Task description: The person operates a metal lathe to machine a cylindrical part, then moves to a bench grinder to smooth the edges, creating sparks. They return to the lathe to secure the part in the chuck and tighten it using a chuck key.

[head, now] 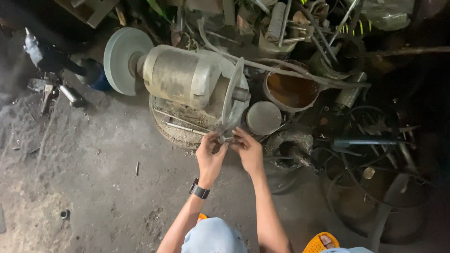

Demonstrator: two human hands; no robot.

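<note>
Both hands, left hand (210,157) and right hand (248,151), pinched a small metal piece (224,138) against the bench grinder (183,75)'s wheel; a rusty pot (291,90) and round lid (263,118) crowded just beyond the grinder.

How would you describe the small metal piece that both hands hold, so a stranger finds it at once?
Find the grey bench grinder on the dirty floor. At its right wheel, the small metal piece sits between the left hand and right hand; nothing else is held.

The dusty concrete floor (93,178) carried a bench grinder (180,75), a rusty pot (290,89), scattered bolts and scrap metal (375,154).
</note>
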